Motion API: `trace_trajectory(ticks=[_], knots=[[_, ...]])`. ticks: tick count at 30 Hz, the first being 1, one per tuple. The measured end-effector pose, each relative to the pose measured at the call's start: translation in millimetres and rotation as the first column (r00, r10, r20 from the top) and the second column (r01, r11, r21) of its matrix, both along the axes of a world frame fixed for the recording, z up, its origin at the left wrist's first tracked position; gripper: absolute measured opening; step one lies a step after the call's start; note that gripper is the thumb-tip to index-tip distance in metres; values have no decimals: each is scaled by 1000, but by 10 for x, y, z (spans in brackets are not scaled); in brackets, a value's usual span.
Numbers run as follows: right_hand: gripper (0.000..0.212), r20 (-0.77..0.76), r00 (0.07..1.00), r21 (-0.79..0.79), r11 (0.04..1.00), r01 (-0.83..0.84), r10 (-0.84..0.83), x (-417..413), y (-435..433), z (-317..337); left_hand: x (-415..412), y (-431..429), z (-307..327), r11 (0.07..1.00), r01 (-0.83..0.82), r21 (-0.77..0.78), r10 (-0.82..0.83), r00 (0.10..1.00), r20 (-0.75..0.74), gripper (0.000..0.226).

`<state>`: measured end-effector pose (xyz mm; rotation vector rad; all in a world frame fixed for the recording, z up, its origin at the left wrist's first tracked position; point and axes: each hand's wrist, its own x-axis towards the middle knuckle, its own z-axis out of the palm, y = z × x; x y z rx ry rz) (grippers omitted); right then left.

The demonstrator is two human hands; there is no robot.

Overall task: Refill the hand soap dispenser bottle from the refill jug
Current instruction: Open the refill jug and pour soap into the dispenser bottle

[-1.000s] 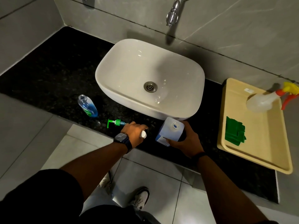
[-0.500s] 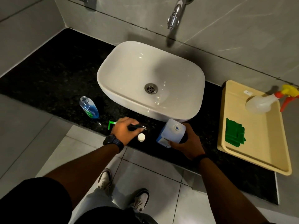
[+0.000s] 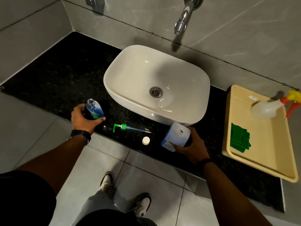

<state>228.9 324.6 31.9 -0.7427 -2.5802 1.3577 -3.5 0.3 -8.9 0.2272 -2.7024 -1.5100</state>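
Observation:
The clear soap dispenser bottle [image 3: 95, 109], partly filled with blue liquid and with its neck open, stands on the black counter left of the basin. My left hand [image 3: 83, 119] wraps around its lower part. The pale blue refill jug [image 3: 176, 136] stands uncapped at the counter's front edge, held by my right hand [image 3: 191, 146] on its right side. Between them lie the green pump head [image 3: 124, 127] with its tube and the jug's white cap [image 3: 146, 140].
A white basin [image 3: 156, 85] sits behind the objects under a chrome tap [image 3: 182, 22]. To the right, a beige tray [image 3: 259, 162] holds a spray bottle [image 3: 267, 109] and a green cloth [image 3: 239, 139]. The black counter [image 3: 53, 75] stretches left.
My left hand put the white cap down on the counter, then moved left past the pump head and took hold of the dispenser bottle. My right hand stayed on the jug.

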Motion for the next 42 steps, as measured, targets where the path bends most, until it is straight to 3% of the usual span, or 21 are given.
trace_trajectory(ticks=[3,12,19,28,36,42], knots=[[65,1,1000,7,1000,4,-4,-5,-9,15,-61,12,13,997,80,-12,-80,997,20,83],[66,-39,996,-67,995,78,-80,-1,-66,31,-70,72,109,996,77,39,-77,997,-8,75],[64,-233,956,-168,976,141,-179,-100,-246,342,-54,317,475,969,162,189,-128,975,-179,75],[54,-534,799,-258,953,156,-276,-468,-338,1619,-139,922,1515,843,425,329,-272,865,-421,75],[57,-657,726,-70,975,210,-204,-692,-213,2858,-43,1412,2403,773,547,321,-346,788,-509,75],[65,-585,799,239,912,333,-139,-718,-115,3403,114,1602,2717,780,575,246,-375,744,-553,79]])
